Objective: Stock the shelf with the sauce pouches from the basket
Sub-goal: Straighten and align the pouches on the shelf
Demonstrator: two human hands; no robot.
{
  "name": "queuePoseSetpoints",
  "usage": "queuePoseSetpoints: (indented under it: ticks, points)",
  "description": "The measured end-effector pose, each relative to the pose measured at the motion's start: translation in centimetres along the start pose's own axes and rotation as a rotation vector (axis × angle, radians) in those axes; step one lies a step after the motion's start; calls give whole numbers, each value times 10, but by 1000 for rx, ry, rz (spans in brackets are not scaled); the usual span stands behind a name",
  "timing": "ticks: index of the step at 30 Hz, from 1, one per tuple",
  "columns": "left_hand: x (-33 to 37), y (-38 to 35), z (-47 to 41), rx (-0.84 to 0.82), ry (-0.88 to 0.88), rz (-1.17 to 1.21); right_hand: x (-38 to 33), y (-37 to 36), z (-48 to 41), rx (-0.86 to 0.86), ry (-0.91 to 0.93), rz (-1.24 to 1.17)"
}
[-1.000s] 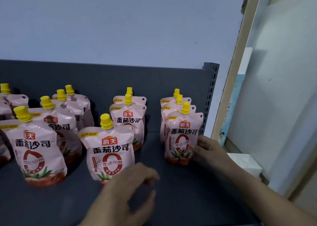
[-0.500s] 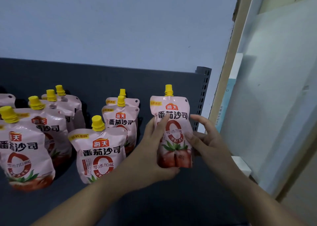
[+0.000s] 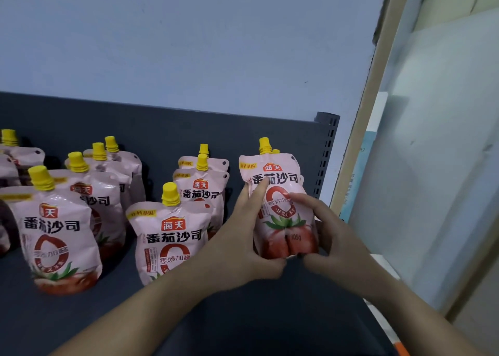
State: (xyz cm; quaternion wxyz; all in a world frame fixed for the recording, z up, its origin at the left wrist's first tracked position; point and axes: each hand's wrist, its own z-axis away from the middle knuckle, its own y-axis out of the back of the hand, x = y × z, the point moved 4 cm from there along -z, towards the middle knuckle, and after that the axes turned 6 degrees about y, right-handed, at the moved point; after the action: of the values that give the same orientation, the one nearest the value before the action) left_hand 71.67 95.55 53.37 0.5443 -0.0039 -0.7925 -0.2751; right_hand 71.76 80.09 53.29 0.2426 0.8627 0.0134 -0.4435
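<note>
I hold one pink sauce pouch point(image 3: 278, 212) with a yellow cap upright at the right end of the dark grey shelf point(image 3: 256, 315). My left hand point(image 3: 240, 239) grips its left side, fingers on its front and thumb under its bottom edge. My right hand point(image 3: 329, 237) grips its right side and lower corner. Another pouch's cap peeks out just behind it. Several more pouches stand in rows to the left, the nearest one point(image 3: 170, 237) beside my left wrist. The basket is out of view.
The shelf's perforated upright point(image 3: 325, 150) ends the shelf at the right. Beyond it are a wooden frame edge point(image 3: 364, 112) and pale panels. A blue-grey wall rises behind the shelf's back panel.
A second ago only my right hand touched the standing pouch. My left hand then came over and gripped it too. Both hands now hold it, slightly lower than half a second ago.
</note>
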Motion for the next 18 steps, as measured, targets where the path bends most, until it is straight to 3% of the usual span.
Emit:
queuePoseSetpoints:
  ticks: [6, 11, 18]
  points:
    - [2, -10, 0, 160, 52, -247, 5, -13, 4, 241, 114, 403]
    - [3, -17, 7, 297, -115, -447, 4, -17, 5, 268, 125, 375]
    - [8, -4, 11, 356, -205, -97, -7, 0, 6, 215, 98, 209]
